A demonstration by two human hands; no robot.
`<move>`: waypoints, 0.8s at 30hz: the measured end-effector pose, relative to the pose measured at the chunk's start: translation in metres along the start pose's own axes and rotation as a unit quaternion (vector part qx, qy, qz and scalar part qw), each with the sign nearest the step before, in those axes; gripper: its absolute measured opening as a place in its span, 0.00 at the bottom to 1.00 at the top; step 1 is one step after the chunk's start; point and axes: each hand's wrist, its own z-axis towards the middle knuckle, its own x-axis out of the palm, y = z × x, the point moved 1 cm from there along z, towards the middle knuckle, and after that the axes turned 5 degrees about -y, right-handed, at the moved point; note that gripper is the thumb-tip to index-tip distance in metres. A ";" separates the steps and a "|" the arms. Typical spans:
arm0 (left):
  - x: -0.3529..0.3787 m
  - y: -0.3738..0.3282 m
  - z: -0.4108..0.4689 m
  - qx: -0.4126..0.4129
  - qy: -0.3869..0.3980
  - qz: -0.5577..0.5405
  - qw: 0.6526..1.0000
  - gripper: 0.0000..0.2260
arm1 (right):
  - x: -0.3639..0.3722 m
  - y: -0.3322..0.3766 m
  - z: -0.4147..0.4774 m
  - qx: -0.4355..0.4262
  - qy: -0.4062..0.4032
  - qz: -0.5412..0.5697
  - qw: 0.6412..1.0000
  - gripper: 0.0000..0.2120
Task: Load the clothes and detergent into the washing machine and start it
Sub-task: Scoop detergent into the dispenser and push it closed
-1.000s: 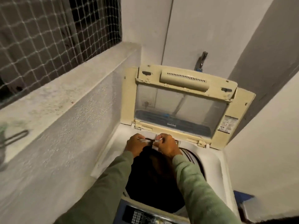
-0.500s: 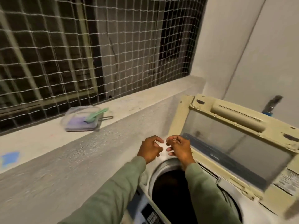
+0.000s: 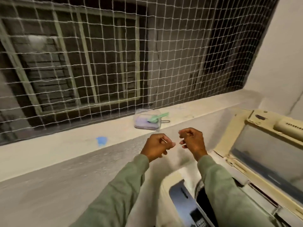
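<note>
The lid (image 3: 265,154) stands raised, leaving the drum (image 3: 202,200) accessible. The detergent tub (image 3: 146,122), scoop (image 3: 158,116) inside, sits on the ledge (image 3: 65,145) just beyond our hands, placed, we judge, for easy reach. Left hand (image 3: 157,146) and right hand (image 3: 192,140) hover short of it, fingers curled. A pale sliver (image 3: 164,141) shows at the left fingers, but we cannot tell whether it is gripped. The right hand holds nothing visible.

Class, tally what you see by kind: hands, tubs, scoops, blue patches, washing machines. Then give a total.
Bare hands: 2 (left hand, right hand)
Clear plastic tub of lilac powder: 1
Green plastic scoop: 1
Small blue patch on the white ledge: 1
Cream top-loading washing machine: 1
Total: 6
</note>
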 end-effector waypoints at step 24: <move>-0.132 -0.002 0.059 -0.091 -0.182 -0.042 0.978 0.16 | 0.080 0.052 0.014 0.072 0.086 0.037 0.993 0.22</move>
